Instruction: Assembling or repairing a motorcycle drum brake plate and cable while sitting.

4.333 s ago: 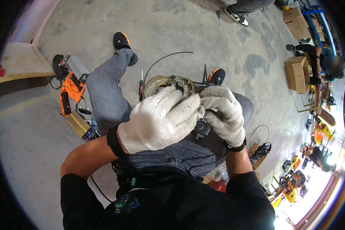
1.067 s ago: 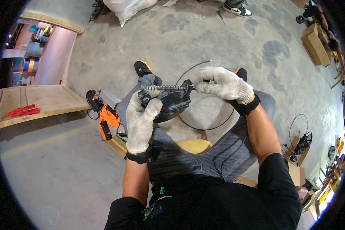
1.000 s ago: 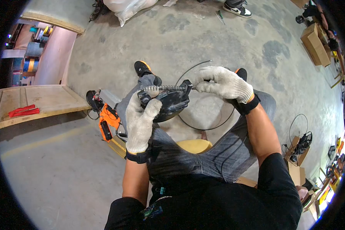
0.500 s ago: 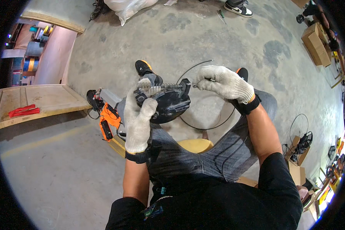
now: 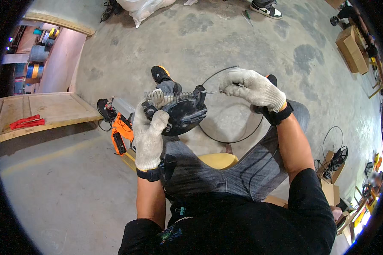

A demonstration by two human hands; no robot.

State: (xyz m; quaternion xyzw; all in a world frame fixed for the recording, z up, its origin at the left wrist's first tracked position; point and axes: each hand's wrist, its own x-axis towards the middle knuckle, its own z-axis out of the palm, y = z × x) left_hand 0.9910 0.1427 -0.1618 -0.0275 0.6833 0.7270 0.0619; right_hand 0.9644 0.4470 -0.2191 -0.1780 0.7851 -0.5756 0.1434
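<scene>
My left hand (image 5: 149,136), in a white knit glove, is closed around a black caliper-like part (image 5: 184,117) held above my lap. Along the top of that part runs a bare coil spring (image 5: 169,95), partly over my gloved fingers. A thin metal wire (image 5: 212,92) reaches from the part's right-hand lug toward my right hand (image 5: 253,89). The gloved thumb and fingertips of that hand pinch the wire's end; the exact grip is small and partly hidden. A black cable (image 5: 238,139) curves in a loop between my knees, its free tip above the part.
To my left lies an orange-and-black tool (image 5: 121,135), near a low wooden board (image 5: 47,112) bearing red gloves or cloth (image 5: 27,122). A yellow seat edge (image 5: 219,160) shows between my thighs. Cardboard boxes (image 5: 352,49) stand at right. Another person's shoe (image 5: 266,10) and a screwdriver (image 5: 247,16) are far ahead.
The black part has shifted slightly left in my left hand. More of the spring shows, extending further left. A longer stretch of wire is visible between the part and my right hand.
</scene>
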